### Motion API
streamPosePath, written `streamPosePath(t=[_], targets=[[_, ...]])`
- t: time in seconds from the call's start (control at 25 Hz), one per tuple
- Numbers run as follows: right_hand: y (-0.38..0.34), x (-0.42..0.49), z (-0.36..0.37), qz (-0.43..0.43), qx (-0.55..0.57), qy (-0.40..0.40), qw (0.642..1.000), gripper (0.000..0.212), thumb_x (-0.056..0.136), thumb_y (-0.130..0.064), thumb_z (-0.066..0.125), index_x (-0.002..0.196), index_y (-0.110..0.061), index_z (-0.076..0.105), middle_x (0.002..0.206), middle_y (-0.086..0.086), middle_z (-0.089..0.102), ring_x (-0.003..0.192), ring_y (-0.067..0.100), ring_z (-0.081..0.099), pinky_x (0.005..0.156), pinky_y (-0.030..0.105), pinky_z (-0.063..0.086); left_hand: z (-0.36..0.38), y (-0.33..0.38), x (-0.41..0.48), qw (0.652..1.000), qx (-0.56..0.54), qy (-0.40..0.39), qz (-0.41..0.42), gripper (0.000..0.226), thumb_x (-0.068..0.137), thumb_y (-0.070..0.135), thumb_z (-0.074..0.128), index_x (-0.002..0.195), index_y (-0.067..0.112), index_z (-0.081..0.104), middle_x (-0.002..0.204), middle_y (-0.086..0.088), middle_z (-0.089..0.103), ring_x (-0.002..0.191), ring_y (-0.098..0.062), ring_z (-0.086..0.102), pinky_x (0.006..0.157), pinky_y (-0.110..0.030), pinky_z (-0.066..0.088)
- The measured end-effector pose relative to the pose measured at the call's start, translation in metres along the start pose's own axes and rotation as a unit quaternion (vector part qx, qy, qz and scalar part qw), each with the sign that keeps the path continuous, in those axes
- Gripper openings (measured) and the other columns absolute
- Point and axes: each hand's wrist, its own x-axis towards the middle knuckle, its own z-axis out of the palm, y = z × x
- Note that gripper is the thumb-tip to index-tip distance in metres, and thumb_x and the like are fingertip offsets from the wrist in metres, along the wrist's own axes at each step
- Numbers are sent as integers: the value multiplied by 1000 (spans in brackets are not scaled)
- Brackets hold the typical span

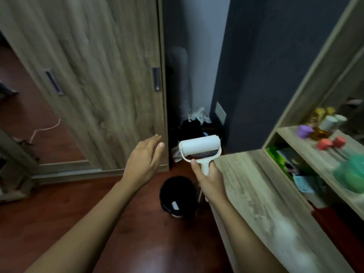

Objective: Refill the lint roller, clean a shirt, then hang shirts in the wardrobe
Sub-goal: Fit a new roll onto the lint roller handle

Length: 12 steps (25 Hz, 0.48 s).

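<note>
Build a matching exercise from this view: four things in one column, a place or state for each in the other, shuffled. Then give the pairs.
Column one
1. lint roller
2. left hand
3. black bin
4. purple pot

Column two
A. on the wooden shelf
B. open, holding nothing
C. standing on the floor
D. gripped by its handle in the right hand

Pairs: 1-D, 2-B, 3-C, 4-A
</note>
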Motion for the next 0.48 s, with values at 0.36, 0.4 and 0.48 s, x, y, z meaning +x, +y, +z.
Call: streamPosePath(t=[0.36, 0.4, 0.48], targets=[[-71, 124, 87, -54, -28, 3, 998, 43, 79, -47, 65, 95, -8, 56, 80, 2, 63, 72, 13, 56, 65, 28, 41, -14, -111, 141, 995, 76, -57, 5, 47, 98, 35, 42, 131, 2, 49, 131, -19, 55, 119, -34, 51, 97, -36, 39], [-74, 141, 93, -61, -32, 3, 998, 44, 79, -47, 65, 95, -8, 56, 80, 3, 63, 71, 12, 56, 64, 28, 41, -8, -121, 159, 993, 96, -64, 14, 50, 98, 38, 39, 132, 2, 48, 133, -19, 54, 119, -34, 50, 98, -36, 39], [-79, 185, 107, -65, -36, 7, 997, 42, 79, -47, 64, 93, -8, 55, 79, 3, 62, 68, 7, 55, 59, 25, 42, 7, -146, 207, 986, 141, -83, 42, 58, 96, 45, 33, 132, 3, 48, 136, -18, 52, 120, -34, 50, 100, -37, 39]])
